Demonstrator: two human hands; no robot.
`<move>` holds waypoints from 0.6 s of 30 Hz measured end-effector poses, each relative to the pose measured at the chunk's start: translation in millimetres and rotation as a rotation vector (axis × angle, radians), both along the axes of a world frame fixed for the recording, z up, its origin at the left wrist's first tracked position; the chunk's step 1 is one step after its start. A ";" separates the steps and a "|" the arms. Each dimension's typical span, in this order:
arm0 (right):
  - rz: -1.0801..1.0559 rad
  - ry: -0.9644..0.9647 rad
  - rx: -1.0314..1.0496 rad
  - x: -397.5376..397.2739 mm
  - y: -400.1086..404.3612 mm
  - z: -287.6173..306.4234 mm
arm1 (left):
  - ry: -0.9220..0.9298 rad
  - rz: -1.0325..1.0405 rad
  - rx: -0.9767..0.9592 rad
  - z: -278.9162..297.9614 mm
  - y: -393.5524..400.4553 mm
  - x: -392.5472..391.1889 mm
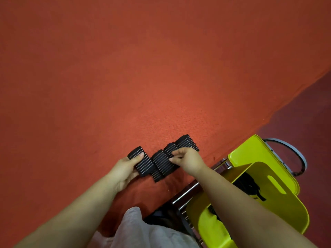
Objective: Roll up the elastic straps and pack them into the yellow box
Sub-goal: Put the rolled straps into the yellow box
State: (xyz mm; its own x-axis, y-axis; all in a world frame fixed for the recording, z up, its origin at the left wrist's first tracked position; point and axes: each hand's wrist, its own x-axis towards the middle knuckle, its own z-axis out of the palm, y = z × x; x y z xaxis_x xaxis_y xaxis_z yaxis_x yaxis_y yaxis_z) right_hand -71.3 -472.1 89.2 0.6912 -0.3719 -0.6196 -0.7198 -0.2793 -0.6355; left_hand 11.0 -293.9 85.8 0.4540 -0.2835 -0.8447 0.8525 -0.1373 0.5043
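Several rolled black elastic straps with thin white stripes [162, 162] lie in a row on the red tabletop [143, 77], near its front edge. My left hand [125, 169] grips the leftmost roll [141, 161], thumb on top. My right hand [188, 158] pinches a roll [170, 148] toward the right end of the row. Another roll [186, 141] lies just beyond my right fingers. The yellow box [279, 178] stands open to the lower right, below table level, with dark straps inside.
The table's edge runs diagonally from the upper right down to the box. A grey ring-shaped handle [295, 154] sticks out behind the box. Metal bars [186, 192] of a stand show beside the box. White cloth [143, 230] lies at the bottom.
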 end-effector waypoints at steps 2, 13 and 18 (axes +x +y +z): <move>0.090 0.064 -0.109 0.3 10.3 -8.4 | 0.101 0.041 -0.039 -5.8 10.7 -4.7; 0.140 0.135 -0.273 4.9 42.5 -26.0 | 0.252 0.089 -0.244 -22.3 0.0 -17.4; 0.044 0.022 -0.019 1.5 44.2 -12.8 | 0.166 0.061 -0.334 -7.2 9.1 -6.8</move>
